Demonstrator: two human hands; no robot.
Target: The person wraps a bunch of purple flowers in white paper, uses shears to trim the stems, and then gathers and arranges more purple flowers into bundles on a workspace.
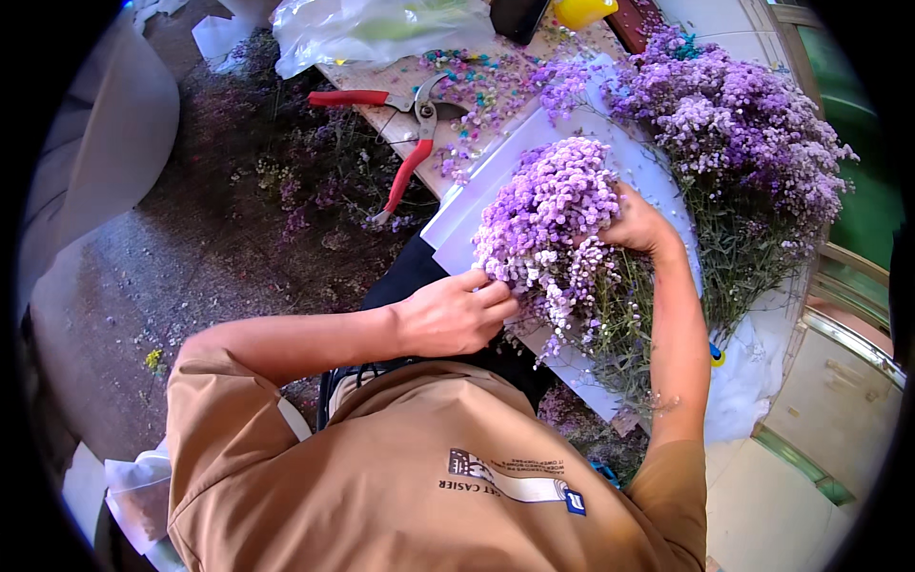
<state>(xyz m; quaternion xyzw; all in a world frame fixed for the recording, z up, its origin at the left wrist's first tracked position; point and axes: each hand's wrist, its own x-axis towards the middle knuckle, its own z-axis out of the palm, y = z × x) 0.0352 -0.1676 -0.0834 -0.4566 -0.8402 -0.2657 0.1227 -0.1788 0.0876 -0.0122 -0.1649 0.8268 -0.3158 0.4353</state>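
Clamped around a bunch of purple dried flowers (553,214), the right hand (637,227) holds it from the far side, fingers closed on the stems just below the flower heads. Left hand (456,313) pinches the near lower edge of the same bunch, thumb and fingertips pressed together on a few small sprigs. The bunch sits above white wrapping paper (457,214), which lies on the wooden table (381,81) and overhangs its near edge. A larger heap of purple flowers (739,143) lies to the right on the paper, its stems pointing toward the person. Red-handled pruning shears (410,133) rest open on the table, well apart from both hands, to the left of the paper. A clear plastic bag (372,29) lies beyond the shears. Loose blossoms are scattered across the table and the floor (191,238).
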